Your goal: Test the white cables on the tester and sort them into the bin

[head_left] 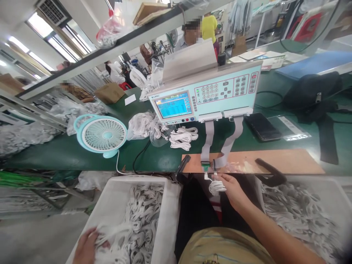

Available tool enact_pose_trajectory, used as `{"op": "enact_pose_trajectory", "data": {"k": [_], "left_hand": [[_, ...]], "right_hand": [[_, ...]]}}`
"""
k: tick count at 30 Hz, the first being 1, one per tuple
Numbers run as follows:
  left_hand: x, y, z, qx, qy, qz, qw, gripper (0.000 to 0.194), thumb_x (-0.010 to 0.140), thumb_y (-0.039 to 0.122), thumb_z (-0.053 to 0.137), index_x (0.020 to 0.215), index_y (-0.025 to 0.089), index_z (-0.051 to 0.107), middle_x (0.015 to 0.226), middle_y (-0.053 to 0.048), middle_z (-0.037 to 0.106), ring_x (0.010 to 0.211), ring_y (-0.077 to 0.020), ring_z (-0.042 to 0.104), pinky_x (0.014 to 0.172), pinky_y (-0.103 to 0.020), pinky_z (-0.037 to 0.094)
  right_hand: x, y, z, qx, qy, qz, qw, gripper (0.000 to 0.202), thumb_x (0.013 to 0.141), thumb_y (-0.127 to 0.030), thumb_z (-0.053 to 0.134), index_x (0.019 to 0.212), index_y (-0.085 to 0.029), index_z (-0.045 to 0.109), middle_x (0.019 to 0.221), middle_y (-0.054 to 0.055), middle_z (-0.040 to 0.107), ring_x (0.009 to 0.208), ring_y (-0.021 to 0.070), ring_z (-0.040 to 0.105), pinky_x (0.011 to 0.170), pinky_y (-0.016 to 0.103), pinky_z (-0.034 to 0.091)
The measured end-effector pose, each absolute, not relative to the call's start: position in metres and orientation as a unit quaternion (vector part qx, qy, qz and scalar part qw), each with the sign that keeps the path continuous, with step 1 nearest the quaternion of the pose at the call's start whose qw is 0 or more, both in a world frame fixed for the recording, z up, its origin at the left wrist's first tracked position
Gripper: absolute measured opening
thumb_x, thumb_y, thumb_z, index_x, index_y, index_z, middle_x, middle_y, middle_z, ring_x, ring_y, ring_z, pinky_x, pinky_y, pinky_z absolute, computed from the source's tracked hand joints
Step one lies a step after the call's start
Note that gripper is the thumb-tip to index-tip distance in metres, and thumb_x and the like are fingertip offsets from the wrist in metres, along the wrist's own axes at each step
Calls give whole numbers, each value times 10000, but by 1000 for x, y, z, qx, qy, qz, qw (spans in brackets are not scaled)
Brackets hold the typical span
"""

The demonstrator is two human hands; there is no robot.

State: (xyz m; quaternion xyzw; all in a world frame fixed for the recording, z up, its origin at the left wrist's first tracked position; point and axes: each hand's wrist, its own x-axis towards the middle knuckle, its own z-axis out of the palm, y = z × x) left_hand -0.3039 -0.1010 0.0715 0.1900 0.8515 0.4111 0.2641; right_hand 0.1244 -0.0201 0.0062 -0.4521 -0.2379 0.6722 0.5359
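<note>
One coiled white cable (217, 188) hangs at the bench (162, 161) edge in front of the blue-screen instrument (203, 96), one end at the small green board (205, 167). Our right hand (231, 187) pinches it just beside that board. Our left hand (86, 246) is at the bundled cables (144, 209) in the left bin (172, 205); blurred, we can't tell if those fingers grip.
</note>
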Motion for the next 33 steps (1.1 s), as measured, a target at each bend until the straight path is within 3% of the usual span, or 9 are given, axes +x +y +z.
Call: {"op": "enact_pose_trajectory", "data": {"k": [2,4,7,10,15,23,27,30,33], "left_hand": [[-256,-74,84,242,780,447,366,319,647,374,630,930,264,535,576,65,534,433,-128,475,382,-222,371],[-191,-52,84,295,711,416,484,354,634,419,674,895,224,535,543,69,500,424,-92,454,374,-180,345],[-95,-32,58,309,582,358,661,340,674,466,650,800,194,489,428,114,299,315,-46,293,317,-162,306],[-35,-22,23,318,511,314,734,388,679,513,627,834,191,477,449,114,342,290,-45,305,291,-175,333],[-5,-8,6,393,524,321,685,419,703,566,574,814,169,498,478,71,471,283,-66,410,285,-174,334],[9,-13,14,428,570,359,602,349,761,472,527,616,164,450,412,67,418,292,-75,411,285,-174,320],[7,-44,12,447,550,309,634,364,774,488,510,621,162,461,426,63,421,301,-68,408,283,-165,311],[3,-52,10,445,542,254,665,384,750,519,531,625,161,474,428,60,434,293,-70,409,281,-169,319],[0,-51,6,418,551,261,674,384,733,521,553,620,168,453,415,71,412,290,-69,402,290,-171,325]], "right_hand": [[124,-20,6,-450,-236,672,539,297,683,-407,740,744,-125,671,646,22,589,553,127,465,531,237,319],[125,-21,6,-445,-236,673,542,306,679,-416,737,740,-124,666,639,23,582,548,128,459,525,238,319],[126,-21,8,-447,-240,668,545,310,653,-424,746,692,-134,646,593,3,554,524,119,437,511,234,315],[128,-22,9,-453,-246,664,541,317,626,-430,755,660,-140,633,570,-5,549,510,116,434,507,232,323],[131,-20,7,-431,-269,677,533,315,643,-425,736,638,-133,617,572,10,578,502,120,462,510,235,346],[124,-31,10,-424,-278,678,532,337,674,-440,697,596,-164,519,499,-14,539,428,125,463,439,232,343],[127,-63,6,-426,-288,703,492,330,713,-439,660,607,-169,503,514,-14,528,441,128,471,433,227,344],[159,-83,-12,-475,-243,680,503,300,663,-420,690,641,-153,554,565,-5,533,480,119,469,462,221,359],[230,-100,-40,-586,-169,578,542,303,573,-405,702,696,-154,585,645,25,566,554,145,510,518,242,406]]}}
